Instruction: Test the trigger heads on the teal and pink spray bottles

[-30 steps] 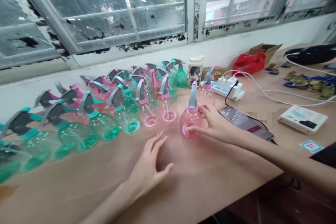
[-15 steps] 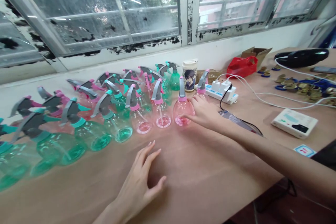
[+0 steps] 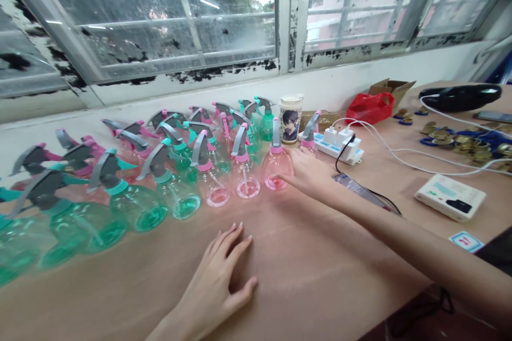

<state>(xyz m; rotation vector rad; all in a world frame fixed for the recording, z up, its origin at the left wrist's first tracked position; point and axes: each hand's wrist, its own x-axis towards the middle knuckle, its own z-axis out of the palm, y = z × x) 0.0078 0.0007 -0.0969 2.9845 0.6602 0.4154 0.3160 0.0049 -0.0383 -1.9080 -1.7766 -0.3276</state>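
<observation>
Table (image 3: 304, 282): stretched flat, brown and smooth-looking.
Spray bottles (image 3: 162, 176): stood upright in close rows, probably to save space; looked rounded, plastic and see-through, in 2 tints.
Pink bottle (image 3: 273, 164): stood at their front row's right end, round-bellied.
Right hand (image 3: 310, 171): gripped its belly from the right, likely to steady it.
Left hand (image 3: 218, 272): held nothing, open and loosely curved near the table.

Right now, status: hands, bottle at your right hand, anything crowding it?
Left hand open, holding nothing. Right hand on pink spray bottle, upright on table. Another pink-collared bottle partly hidden behind that hand.
</observation>
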